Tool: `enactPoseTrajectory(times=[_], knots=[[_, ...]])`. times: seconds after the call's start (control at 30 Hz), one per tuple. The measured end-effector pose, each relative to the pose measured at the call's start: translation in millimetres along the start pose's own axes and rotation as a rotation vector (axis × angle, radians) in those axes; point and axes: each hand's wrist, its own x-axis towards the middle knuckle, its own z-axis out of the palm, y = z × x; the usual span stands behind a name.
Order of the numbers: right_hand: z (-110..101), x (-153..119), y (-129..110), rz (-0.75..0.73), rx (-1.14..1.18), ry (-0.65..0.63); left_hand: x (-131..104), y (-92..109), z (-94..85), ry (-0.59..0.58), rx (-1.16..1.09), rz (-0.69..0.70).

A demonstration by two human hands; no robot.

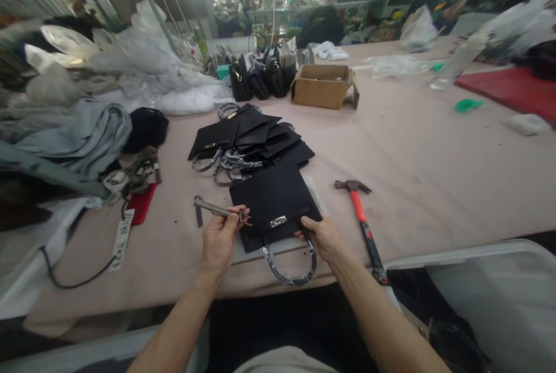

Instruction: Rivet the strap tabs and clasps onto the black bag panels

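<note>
Left grip (220, 238) clamps slender metal tool (219, 209); right grip (322, 235) pinches black panel (275, 205) beside its clasp (278, 221).

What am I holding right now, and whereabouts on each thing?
Your left hand grips a thin metal tool near its bag-side end; your right hand pinches the black bag by its lower right corner.

- Head cam, sole view: worn on head, faces forward and down over surface (417, 187).
- Close range: left hand (219, 242) and right hand (328, 240) lower centre, forearms (369, 303) in from bottom edge.
- Far range: room (278, 8) across top of frame.
</note>
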Motion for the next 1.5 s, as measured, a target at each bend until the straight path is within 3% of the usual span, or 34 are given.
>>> enactPoseTrajectory(times=[0.2,0.33,0.47,0.87,1.23,1.5], knots=[[5,-22,1,0.035,0.083,-0.054,-7,3,55.7,-0.298,0.130,0.042],[8,-31,5,0.032,0.095,-0.074,-4,-3,75.2,-0.397,0.285,0.031],[7,-31,7,0.008,0.078,-0.086,-4,-5,75.5,-0.415,0.331,0.000],[-1,-27,6,-0.038,0.041,-0.205,-4,-7,63.8,-0.400,0.181,-0.118],[-4,-28,12,-0.027,0.006,-0.273,-9,2,62.5,-0.421,0.207,-0.119],[-9,-27,12,-0.025,-0.007,-0.310,-19,5,66.4,-0.434,0.271,-0.047]])
